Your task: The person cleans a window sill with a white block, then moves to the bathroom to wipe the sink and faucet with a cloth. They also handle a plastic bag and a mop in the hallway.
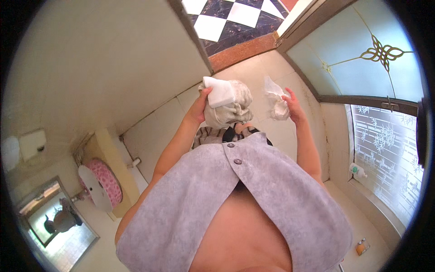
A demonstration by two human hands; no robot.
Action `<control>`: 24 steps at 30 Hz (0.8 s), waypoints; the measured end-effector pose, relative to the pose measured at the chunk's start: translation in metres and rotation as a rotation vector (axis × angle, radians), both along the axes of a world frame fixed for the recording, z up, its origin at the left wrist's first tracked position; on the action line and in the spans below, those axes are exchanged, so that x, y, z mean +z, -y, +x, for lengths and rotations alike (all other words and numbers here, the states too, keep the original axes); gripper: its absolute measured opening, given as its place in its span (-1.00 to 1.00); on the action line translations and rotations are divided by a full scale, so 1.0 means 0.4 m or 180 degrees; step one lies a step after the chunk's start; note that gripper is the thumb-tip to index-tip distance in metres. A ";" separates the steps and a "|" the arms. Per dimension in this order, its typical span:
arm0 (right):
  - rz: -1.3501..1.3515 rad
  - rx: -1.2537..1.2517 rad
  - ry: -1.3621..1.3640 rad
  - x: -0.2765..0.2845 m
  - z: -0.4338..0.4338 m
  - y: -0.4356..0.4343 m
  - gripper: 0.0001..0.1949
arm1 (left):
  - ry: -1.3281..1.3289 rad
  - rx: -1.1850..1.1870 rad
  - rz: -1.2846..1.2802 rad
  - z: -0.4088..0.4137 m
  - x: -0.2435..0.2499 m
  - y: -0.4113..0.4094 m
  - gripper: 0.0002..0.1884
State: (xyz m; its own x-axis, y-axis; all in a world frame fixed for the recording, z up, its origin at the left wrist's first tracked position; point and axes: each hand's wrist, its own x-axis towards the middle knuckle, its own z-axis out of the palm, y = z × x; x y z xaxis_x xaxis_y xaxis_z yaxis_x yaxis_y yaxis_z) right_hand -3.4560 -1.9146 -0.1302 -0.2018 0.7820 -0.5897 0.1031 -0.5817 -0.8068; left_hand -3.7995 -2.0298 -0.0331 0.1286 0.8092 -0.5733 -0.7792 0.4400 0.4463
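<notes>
My left hand (201, 103) grips a white rectangular pad (219, 91), with the thumb pressed on its near corner. I cannot tell whether the pad is a sponge or a folded cloth. Against its underside sits a rumpled beige fabric bundle (242, 98), which the same hand seems to support. To the right, my right hand (294, 107) pinches a thin, crumpled white sheet (280, 110), either a plastic wrapper or tissue. That sheet hangs over the tiled floor (260, 68), apart from the bundle. The left hand's fingers are mostly hidden behind the bundle.
A doorway with a reddish stone sill (243, 47) lies ahead, beside a frosted glass door (346, 54). At left are a wall, a washbasin (102, 183) and a mirror (61, 227). A white bottle (358, 170) stands by the patterned window (385, 146) at right.
</notes>
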 end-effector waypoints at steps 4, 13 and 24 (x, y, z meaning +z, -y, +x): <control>-0.0098 -0.0028 -0.0115 0.046 0.041 -0.149 -0.76 | 0.0115 -0.0099 0.0073 0.051 0.044 -0.175 -0.42; 0.1121 0.1178 0.0662 0.108 -0.165 -0.619 -0.55 | -0.0310 -0.0521 -0.0105 -0.025 -0.049 -0.782 -0.53; 0.1489 0.2294 0.1736 0.283 -0.527 -1.362 -0.30 | -0.1424 -0.1650 0.0477 -0.141 -0.101 -1.605 -0.50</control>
